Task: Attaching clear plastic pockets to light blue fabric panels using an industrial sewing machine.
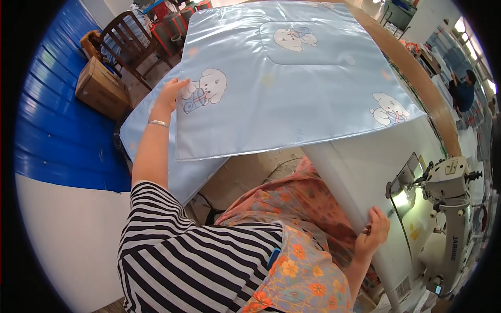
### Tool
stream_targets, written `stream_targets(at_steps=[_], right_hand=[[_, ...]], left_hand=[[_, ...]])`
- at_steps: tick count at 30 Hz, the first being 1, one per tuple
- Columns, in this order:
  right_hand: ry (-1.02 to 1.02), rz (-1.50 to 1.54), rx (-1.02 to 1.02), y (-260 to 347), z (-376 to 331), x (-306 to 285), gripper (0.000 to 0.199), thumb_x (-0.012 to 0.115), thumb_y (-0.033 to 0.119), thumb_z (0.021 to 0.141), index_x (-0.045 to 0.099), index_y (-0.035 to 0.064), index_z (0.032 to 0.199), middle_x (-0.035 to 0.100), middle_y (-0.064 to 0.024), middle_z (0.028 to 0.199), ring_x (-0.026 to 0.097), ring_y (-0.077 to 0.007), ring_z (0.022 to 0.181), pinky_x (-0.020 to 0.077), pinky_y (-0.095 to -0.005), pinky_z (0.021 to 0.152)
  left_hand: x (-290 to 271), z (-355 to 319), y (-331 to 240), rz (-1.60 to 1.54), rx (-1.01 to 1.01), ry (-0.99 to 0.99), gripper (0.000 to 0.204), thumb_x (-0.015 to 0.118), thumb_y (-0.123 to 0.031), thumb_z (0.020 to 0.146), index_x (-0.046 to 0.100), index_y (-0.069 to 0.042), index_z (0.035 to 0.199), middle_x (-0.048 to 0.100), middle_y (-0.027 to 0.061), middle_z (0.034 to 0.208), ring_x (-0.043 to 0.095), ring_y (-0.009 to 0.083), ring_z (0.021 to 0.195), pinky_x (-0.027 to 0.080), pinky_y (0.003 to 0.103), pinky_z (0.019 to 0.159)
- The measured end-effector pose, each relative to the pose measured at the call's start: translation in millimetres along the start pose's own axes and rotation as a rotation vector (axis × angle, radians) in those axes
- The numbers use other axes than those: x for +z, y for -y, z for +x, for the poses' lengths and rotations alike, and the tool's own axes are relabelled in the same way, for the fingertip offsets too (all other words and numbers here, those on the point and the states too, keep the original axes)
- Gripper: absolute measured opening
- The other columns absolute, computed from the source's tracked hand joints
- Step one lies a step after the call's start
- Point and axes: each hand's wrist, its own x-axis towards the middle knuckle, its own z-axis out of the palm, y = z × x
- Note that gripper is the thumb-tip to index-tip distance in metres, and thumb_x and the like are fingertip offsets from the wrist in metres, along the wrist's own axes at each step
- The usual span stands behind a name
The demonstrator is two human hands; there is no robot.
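A large pale-blue sheet of shiny fabric (313, 86) with cartoon dog prints spreads across the upper middle, its near edge hanging past the table. My left hand (172, 94) grips the sheet's left edge, arm stretched forward, with some fingers hidden by the cloth. At the near edge of the white sewing table (344, 161), my right hand (374, 232) is closed, its fingers curled. A small dark bit shows at those fingers, too small to name. To the right of that hand stands a white sewing machine (446, 188) with its lamp lit over the needle area.
More pale-blue fabric (148, 125) lies lower at the left. Beyond it are a cardboard box (102, 86), a dark wooden chair (128, 41) and a blue wall (52, 115). A white surface (68, 235) fills the lower left. Another person (462, 91) sits far right.
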Motion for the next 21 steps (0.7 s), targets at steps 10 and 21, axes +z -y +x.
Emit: stream_targets(at_steps=[10, 21], right_hand=[[-0.052, -0.01, -0.009, -6.3, 3.9, -4.4, 0.039, 0.049, -0.005, 0.062, 0.064, -0.0013, 0.098, 0.066, -0.0167, 0.102, 0.06, -0.037, 0.09, 0.0481, -0.0429, 0.082], [-0.101, 0.049, 0.047, 1.9, 2.1, -3.9, 0.042, 0.058, -0.004, 0.058, 0.066, 0.0036, 0.098, 0.068, -0.0104, 0.102, 0.064, -0.0291, 0.093, 0.0502, -0.0399, 0.079]], left_hand=[[216.6, -79.6, -35.6, -0.06, 0.189, 0.484, 0.038, 0.064, -0.015, 0.088, 0.055, 0.005, 0.12, 0.065, 0.0079, 0.101, 0.062, 0.0162, 0.084, 0.052, 0.031, 0.074], [539.7, -65.0, -82.2, -0.059, 0.042, 1.018, 0.033, 0.061, -0.031, 0.091, 0.058, -0.009, 0.115, 0.057, 0.0023, 0.092, 0.053, 0.0112, 0.08, 0.046, 0.029, 0.07]])
